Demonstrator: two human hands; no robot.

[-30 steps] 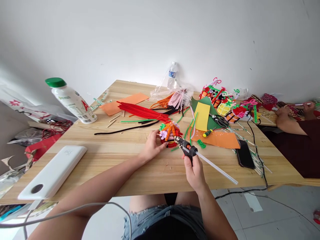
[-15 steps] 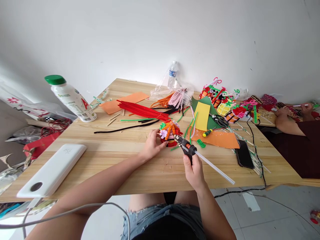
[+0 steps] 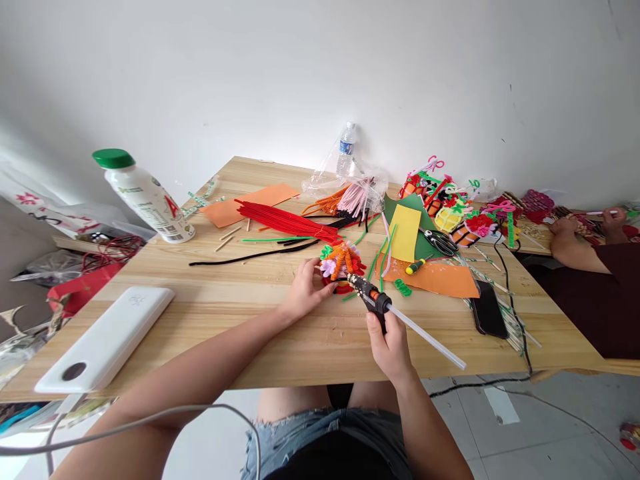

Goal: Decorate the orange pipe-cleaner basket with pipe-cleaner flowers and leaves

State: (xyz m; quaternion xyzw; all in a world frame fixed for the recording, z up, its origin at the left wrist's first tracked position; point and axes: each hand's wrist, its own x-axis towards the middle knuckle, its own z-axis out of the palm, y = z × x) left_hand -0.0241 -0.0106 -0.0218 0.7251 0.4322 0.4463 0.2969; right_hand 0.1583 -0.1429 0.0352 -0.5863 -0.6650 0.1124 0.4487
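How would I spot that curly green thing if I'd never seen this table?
On the wooden table, find the glue gun in the right hand. Just to its right, by the near edge of an orange sheet, lies a small green coil. It is tightly curled, unlike the long, thin green stem beside it.

Glue gun handle (image 3: 379, 318) partly hidden, dark sleeve (image 3: 621, 261) cut off

Smooth pale wood table (image 3: 200, 293), glossy white plastic power bank (image 3: 113, 337), fuzzy red pipe cleaners (image 3: 285, 221)
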